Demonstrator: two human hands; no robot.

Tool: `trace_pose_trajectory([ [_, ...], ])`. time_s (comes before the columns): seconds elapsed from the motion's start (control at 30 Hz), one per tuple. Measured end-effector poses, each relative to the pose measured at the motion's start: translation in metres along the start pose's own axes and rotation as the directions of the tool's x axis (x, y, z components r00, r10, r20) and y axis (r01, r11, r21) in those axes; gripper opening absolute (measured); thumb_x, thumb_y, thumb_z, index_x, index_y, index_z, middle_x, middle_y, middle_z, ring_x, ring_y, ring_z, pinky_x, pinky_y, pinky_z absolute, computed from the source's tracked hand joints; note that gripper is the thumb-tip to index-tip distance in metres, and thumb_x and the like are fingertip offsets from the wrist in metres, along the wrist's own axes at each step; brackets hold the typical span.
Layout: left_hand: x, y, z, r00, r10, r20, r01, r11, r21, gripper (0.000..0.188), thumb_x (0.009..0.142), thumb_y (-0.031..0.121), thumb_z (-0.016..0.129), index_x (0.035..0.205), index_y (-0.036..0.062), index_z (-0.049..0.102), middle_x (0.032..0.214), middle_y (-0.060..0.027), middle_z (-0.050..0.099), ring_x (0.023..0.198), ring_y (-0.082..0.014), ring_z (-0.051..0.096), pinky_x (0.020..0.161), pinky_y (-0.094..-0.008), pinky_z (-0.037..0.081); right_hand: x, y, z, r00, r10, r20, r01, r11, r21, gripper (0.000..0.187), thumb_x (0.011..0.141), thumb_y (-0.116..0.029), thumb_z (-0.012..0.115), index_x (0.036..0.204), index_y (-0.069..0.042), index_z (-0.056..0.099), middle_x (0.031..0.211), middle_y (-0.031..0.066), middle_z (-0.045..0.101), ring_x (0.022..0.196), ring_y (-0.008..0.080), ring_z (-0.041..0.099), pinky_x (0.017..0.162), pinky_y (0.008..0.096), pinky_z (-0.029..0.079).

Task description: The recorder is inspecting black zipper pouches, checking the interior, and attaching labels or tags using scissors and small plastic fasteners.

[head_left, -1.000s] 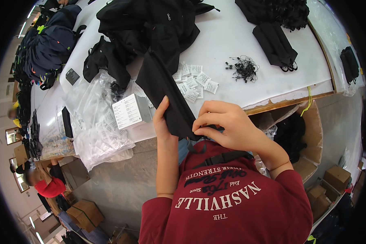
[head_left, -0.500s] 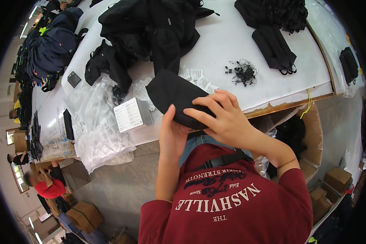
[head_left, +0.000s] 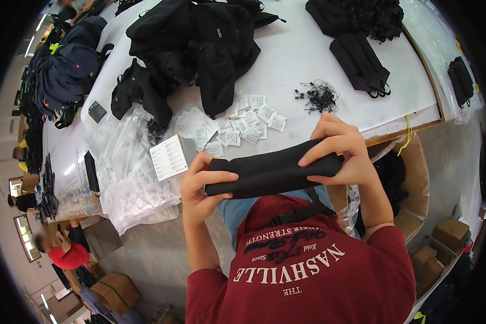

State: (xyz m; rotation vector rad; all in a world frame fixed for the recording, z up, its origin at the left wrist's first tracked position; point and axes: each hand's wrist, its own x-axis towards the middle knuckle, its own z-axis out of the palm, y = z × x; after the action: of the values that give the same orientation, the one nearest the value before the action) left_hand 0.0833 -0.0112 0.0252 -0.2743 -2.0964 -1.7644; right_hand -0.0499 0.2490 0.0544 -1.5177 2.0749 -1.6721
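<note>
A long black fabric pouch (head_left: 270,168) is held level in front of my chest, just off the table's near edge. My left hand (head_left: 198,186) is closed on its left end, with fingers on top and thumb below. My right hand (head_left: 344,151) pinches the other end between thumb and fingers. Beyond the pouch lie several small white printed packets (head_left: 248,123). A stack of white printed cards (head_left: 169,156) stands close to my left hand. Past my right hand is a tangle of black tag strings (head_left: 321,97).
Black fabric bags (head_left: 216,48) are heaped on the white table (head_left: 291,43). Similar black pouches (head_left: 360,63) lie at the far right. Clear plastic bags (head_left: 129,183) hang over the left edge. An open carton (head_left: 416,178) stands below right. A person in red (head_left: 70,251) is at far left.
The pouch has turned from slanted to level and come down closer to my body. My hands have spread apart to its two ends, uncovering the white packets behind it.
</note>
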Motion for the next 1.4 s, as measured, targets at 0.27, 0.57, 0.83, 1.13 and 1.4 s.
trace_pose_trajectory([
  [0.27, -0.007, -0.016, -0.041, 0.98, -0.009, -0.201, 0.125, 0.812, 0.57, 0.036, 0.086, 0.024, 0.063, 0.114, 0.0032, 0.059, 0.125, -0.0125, 0.05, 0.113, -0.0256, 0.049, 0.089, -0.0351, 0.041, -0.031, 0.019, -0.08, 0.921, 0.257, -0.294, -0.356, 0.862, -0.362, 0.031, 0.07, -0.004, 0.076, 0.1, -0.012, 0.071, 0.087, -0.0021, 0.064, 0.06, 0.0055, 0.046, 0.05, 0.0204, 0.034],
  [0.57, -0.051, -0.086, -0.155, 0.737, -0.127, -0.663, 0.653, 0.389, 0.651, 0.066, 0.085, 0.038, 0.065, 0.133, -0.0005, 0.042, 0.131, -0.021, 0.042, 0.123, -0.0354, 0.037, 0.103, -0.0436, 0.029, -0.076, 0.146, -0.203, 0.724, 0.082, -0.685, -0.672, 0.307, -0.674, 0.046, 0.08, -0.006, 0.064, 0.121, -0.024, 0.057, 0.102, 0.0066, 0.058, 0.075, 0.0245, 0.062, 0.066, 0.0333, 0.051],
  [0.83, -0.052, -0.101, -0.143, 0.793, -0.253, -0.554, 0.609, 0.316, 0.727, 0.055, 0.088, 0.041, 0.061, 0.121, -0.0016, 0.057, 0.129, -0.0198, 0.048, 0.12, -0.0339, 0.041, 0.103, -0.042, 0.03, -0.101, 0.182, -0.208, 0.694, 0.423, -0.583, -0.716, 0.319, -0.621, 0.064, 0.069, 0.007, 0.061, 0.126, -0.023, 0.051, 0.103, 0.0111, 0.056, 0.085, 0.0282, 0.059, 0.074, 0.036, 0.049],
  [1.13, -0.039, -0.085, -0.127, 0.86, -0.027, -0.509, 0.492, 0.305, 0.815, 0.035, 0.085, 0.024, 0.064, 0.108, -0.0014, 0.058, 0.115, -0.0159, 0.056, 0.108, -0.0326, 0.049, 0.095, -0.0405, 0.036, -0.035, 0.124, -0.137, 0.852, 0.126, -0.508, -0.491, 0.529, -0.692, 0.025, 0.076, -0.008, 0.066, 0.101, -0.013, 0.063, 0.101, 0.007, 0.054, 0.098, 0.0262, 0.055, 0.082, 0.0347, 0.046],
  [1.4, -0.026, -0.053, -0.111, 0.713, -0.005, -0.701, 0.469, 0.747, 0.471, 0.02, 0.085, 0.008, 0.059, 0.1, 0.0009, 0.048, 0.092, -0.0097, 0.053, 0.085, -0.0194, 0.05, 0.083, -0.0283, 0.04, -0.001, 0.188, -0.025, 0.941, 0.278, -0.195, -0.327, 0.583, -0.744, 0.009, 0.072, -0.011, 0.069, 0.078, -0.01, 0.063, 0.084, 0.0058, 0.053, 0.085, 0.0228, 0.055, 0.072, 0.0348, 0.047],
])
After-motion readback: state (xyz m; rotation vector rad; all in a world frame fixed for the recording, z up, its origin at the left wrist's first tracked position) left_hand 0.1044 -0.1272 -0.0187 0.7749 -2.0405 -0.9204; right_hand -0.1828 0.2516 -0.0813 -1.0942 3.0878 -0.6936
